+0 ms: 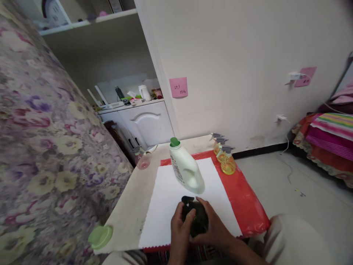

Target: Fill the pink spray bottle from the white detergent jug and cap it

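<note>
Both my hands are wrapped round a small dark green spray bottle (pixel 197 217) with a black trigger head, held over the near edge of a white sheet (pixel 165 195). My left hand (pixel 180 230) grips its left side near the head. My right hand (pixel 216 228) cups its right side. Just beyond stands a white detergent jug (pixel 186 167) with a green cap, on the white sheet.
The sheet lies on a red plastic cover (pixel 245 195) over a small beige table (pixel 132 198). Yellow spray bottles (pixel 227 160) stand at the far right corner, a pink one (pixel 142 160) at the far left. A green lid (pixel 100 236) sits at the near left corner. Floral fabric (pixel 41 147) lies left.
</note>
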The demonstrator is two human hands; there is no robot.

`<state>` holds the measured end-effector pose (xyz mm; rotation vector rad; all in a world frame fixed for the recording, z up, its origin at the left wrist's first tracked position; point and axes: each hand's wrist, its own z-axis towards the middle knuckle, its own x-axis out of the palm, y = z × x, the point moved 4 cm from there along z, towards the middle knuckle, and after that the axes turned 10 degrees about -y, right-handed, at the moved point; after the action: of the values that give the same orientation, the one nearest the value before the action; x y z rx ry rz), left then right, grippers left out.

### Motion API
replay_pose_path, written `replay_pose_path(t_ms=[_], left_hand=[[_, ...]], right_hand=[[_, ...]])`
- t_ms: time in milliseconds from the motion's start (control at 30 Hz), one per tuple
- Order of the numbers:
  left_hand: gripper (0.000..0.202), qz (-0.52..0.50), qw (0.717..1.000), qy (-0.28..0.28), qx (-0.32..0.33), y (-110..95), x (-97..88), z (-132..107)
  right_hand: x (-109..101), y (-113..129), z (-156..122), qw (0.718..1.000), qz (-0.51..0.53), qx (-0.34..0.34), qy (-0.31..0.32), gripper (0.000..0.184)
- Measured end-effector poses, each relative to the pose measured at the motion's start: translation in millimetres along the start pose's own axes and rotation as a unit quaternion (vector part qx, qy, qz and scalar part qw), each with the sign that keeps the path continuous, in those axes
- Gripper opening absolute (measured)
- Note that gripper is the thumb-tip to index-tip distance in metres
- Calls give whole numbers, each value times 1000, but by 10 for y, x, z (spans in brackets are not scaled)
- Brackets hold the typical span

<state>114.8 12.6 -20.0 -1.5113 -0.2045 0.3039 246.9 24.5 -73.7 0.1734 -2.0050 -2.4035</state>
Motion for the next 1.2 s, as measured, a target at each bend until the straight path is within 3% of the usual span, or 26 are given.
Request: replay_pose_path(t_ms=[167,333,433,533,700,800,900,1200], left_hand=[[35,-15,990,140,-4,-233,-65,125],[39,-8,959,281,25,-447,-13,102],[43,-10,949,316,13,-449,35,77],[44,-7,957,289,14,-395,45,85],[42,14,989,146,21,-290,30,72],[31,12,995,99,1,-253,47,17],[28,-10,995,97,-8,-248,61,-13],[25,11,985,171,21,-285,51,12]], right_hand=[[-128,120,89,988,118,-4,96,91],[-169,230,130,948,217,27,230,101],[-172,214,124,949,197,39,241,107],[-167,176,125,958,197,33,208,104],[-121,116,126,974,179,20,137,96],[-85,91,103,975,180,21,125,101],[-72,72,71,977,178,23,119,104],[-133,138,40,982,121,41,140,106]])
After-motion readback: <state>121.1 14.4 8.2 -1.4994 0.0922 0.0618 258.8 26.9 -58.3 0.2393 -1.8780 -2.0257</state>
